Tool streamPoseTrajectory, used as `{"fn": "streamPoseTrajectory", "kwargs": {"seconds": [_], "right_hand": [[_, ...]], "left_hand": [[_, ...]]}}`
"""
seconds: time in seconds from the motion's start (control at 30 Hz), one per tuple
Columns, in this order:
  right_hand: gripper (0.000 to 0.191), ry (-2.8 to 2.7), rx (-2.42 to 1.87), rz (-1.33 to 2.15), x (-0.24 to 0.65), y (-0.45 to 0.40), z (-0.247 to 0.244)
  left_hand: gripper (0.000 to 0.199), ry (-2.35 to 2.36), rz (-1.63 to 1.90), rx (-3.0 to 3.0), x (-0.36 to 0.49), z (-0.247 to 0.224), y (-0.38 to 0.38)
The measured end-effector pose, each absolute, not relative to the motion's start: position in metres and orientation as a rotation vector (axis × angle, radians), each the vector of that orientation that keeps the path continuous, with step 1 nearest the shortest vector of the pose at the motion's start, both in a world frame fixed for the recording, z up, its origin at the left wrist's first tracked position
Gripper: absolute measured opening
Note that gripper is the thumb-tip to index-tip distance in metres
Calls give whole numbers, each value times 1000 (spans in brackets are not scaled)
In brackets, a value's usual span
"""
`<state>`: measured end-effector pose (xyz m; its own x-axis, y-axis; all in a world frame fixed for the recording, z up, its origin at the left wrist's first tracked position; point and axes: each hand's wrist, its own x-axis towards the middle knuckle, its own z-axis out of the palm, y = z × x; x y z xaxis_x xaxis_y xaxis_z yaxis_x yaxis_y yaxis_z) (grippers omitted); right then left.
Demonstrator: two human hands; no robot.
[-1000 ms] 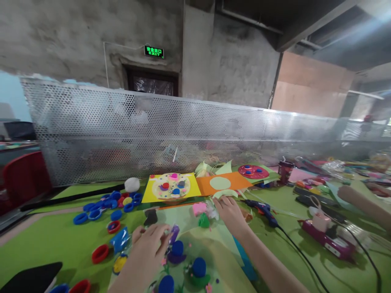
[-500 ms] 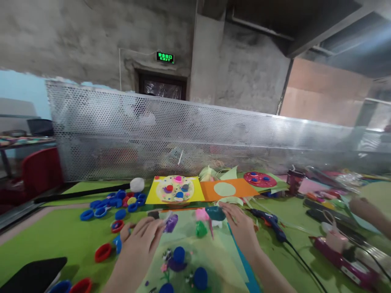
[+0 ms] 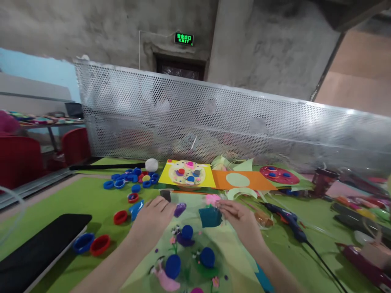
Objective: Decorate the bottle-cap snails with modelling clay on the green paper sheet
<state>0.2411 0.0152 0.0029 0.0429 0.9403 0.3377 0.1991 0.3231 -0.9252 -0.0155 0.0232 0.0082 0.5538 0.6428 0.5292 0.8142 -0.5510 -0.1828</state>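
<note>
A pale green sheet [image 3: 244, 260] decorated with clay snails lies in front of me, a blue-shelled snail [image 3: 173, 266] near its lower left. My right hand [image 3: 240, 219] pinches the edge of a dark teal packet [image 3: 210, 217] above the sheet's upper part. Just behind that packet is a pink piece [image 3: 213, 199]. Over the sheet's upper left, my left hand [image 3: 157, 215] has its fingertips curled down beside a purple packet [image 3: 180, 209]; whether they hold anything is hidden. A blue packet [image 3: 136, 209] lies left of that hand.
Blue rings [image 3: 119, 184], red rings [image 3: 100, 245] and a black tablet-like object [image 3: 45, 248] are on the left. A yellow picture card [image 3: 164, 176] and an orange card [image 3: 256, 180] stand behind. The glue gun [image 3: 285, 217] and its cable lie right.
The view has shifted right and down. My right hand has raised the teal packet and moved it toward the middle. A green piece seen on the sheet earlier no longer shows.
</note>
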Motion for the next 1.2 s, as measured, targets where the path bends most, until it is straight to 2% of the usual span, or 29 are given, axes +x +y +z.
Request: {"fn": "streamPoseTrajectory", "kwargs": {"seconds": [0.1,0.23,0.43,0.6,0.7,0.87,1.07,1.2], "right_hand": [[26,-1324,-1089,920,237,12,8],[34,-1198,-1086,1004,235,11,13],[40,-1175,-1093,1046,227,7,13],[28,-1302,-1016,1091,209,-15,14],[17,-1519,-902,958,205,-28,16],[27,-1834,-887,672,209,-31,15],[36,-2053,-850,582,211,-32,13],[42,-2124,-845,550,211,-32,9]], "left_hand": [[28,-1164,-555,-2412,-14,5,28],[19,-1145,-552,-2511,-5,-6,35],[21,-1253,-805,-2490,8,3,17],[26,-1178,-956,-2718,35,18,-21],[23,-1465,-1098,-2797,45,24,-33],[29,-2095,-1224,-2877,44,30,-37],[32,-2416,-1427,-2947,41,28,-44],[24,-2502,-1509,-2920,42,30,-46]]}}
